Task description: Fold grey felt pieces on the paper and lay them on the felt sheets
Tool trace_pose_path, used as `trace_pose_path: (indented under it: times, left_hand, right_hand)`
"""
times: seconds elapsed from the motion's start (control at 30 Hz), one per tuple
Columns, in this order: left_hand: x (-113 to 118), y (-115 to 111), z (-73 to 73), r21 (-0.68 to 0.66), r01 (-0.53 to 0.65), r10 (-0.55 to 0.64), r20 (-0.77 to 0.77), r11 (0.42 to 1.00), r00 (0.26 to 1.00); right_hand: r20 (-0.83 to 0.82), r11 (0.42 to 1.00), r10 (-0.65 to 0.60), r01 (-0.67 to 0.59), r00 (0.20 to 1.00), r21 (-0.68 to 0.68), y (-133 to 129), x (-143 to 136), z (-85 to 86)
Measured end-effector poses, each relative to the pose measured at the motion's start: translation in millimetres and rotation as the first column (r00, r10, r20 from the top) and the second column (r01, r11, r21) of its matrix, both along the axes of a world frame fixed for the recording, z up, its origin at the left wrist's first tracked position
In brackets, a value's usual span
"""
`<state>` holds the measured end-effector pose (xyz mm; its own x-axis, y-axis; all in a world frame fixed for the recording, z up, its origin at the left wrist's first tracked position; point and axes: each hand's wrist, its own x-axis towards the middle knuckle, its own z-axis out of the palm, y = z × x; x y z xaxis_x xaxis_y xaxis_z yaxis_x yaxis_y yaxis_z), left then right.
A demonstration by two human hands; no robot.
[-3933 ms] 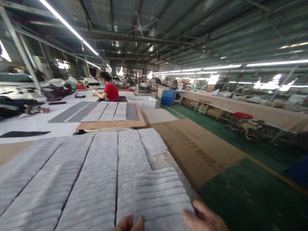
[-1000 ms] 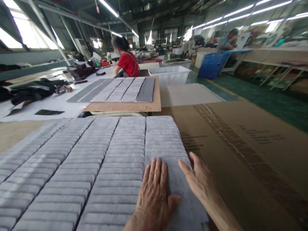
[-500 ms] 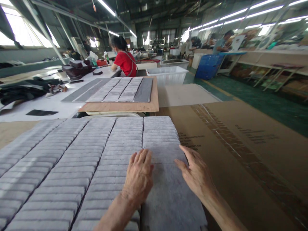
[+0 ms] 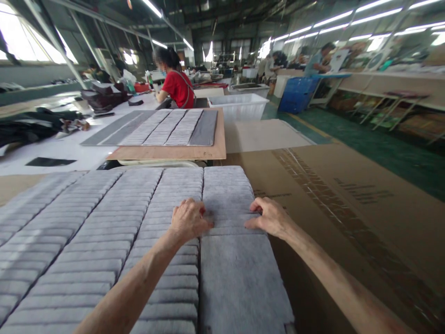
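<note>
Rows of overlapping grey felt-like fabric pieces [image 4: 139,232] cover the left and middle of the surface in front of me. In the rightmost row, a long smooth grey piece [image 4: 239,278] lies at the near end, with overlapped edges beyond it. My left hand [image 4: 189,218] rests at this row's left edge, fingers bent and thumb apart, fingertips slightly blurred. At the right edge, my right hand [image 4: 269,215] has its fingers curled, with a gap between them and the thumb. Both thumbs point inward over the fabric, touching or just above it.
Brown cardboard [image 4: 333,222] lies to the right. Beyond the rows, a wooden board [image 4: 167,152] bears a grey sheet with more strips. A white bin [image 4: 239,106], blue crates [image 4: 297,95] and a person in red [image 4: 179,88] are farther off. Dark material [image 4: 31,127] lies at left.
Both hands have moved farther away along the right row. Their fingers have gone from stretched to bent, and more of the smooth near piece shows. The view has shifted slightly.
</note>
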<state>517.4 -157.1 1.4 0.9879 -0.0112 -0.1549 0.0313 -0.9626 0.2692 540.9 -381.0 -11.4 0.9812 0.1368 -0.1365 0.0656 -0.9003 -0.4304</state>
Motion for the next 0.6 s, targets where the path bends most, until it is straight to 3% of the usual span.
trace_pose_path:
  times: [0.3, 0.6]
  left_hand:
    - [6.2, 4.3, -6.8, -0.071, -0.063, 0.06, -0.047, 0.996, 0.997]
    - [4.8, 1.6, -8.5, -0.044, -0.041, 0.041, -0.008, 0.998, 0.999]
  right_hand:
    - [-0.079, 0.994, -0.11, 0.11, 0.991, -0.004, 0.0, -4.7, 1.3]
    - [-0.093, 0.992, -0.124, 0.12, 0.988, -0.047, 6.5, -2.6, 4.6]
